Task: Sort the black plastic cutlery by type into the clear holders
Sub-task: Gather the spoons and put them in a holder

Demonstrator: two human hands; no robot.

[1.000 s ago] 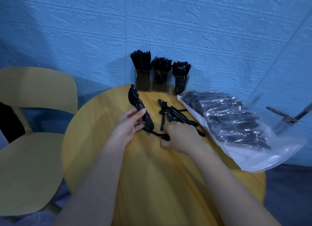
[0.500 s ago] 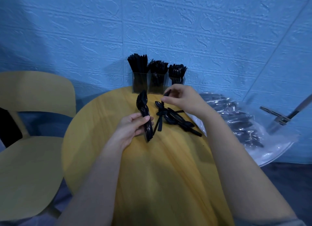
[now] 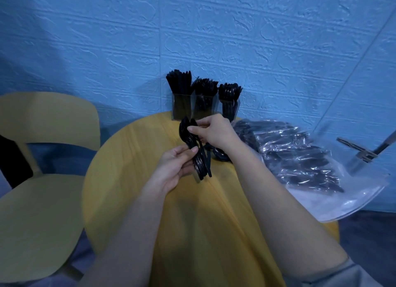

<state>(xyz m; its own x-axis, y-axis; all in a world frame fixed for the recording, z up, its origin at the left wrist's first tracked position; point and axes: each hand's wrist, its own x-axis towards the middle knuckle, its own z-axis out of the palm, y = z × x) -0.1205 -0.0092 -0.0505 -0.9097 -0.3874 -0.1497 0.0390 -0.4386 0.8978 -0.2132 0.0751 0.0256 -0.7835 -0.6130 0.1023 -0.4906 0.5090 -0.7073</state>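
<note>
Several black spoons (image 3: pixel 194 145) made a nested stack, bowls up and away from the person, handles pointing down toward the near side, held above the middle of the round yellow bench (image 3: pixel 132 158). The left hand (image 3: pixel 171 169) gripped the stack round its handles, thumb laid across the front and fingers curled behind. The right hand (image 3: pixel 214 132) pinched at the bowl end of the stack, its thumb and forefinger closed on the topmost spoon. Just right of the stack, partly hidden under the right wrist, a few loose cutlery pieces (image 3: pixel 218 155) lay on the bench top; their type could not be told.

Three clear holders (image 3: pixel 204 107) stood side by side at the far edge of the bench, touching one another and set against the blue textured wall (image 3: pixel 235 40). The left holder carried knives (image 3: pixel 179 83), the middle one forks (image 3: pixel 205 86), the right one spoons, all standing upright with heads above the rims. Along the right edge of the bench lay a large clear plastic bag (image 3: pixel 310 169) filled with more black cutlery, overhanging the edge. Beyond the bag a metal stand (image 3: pixel 364 154) showed, blurred. A yellow chair (image 3: pixel 42 158) stood left of the bench, well apart from the holders.
</note>
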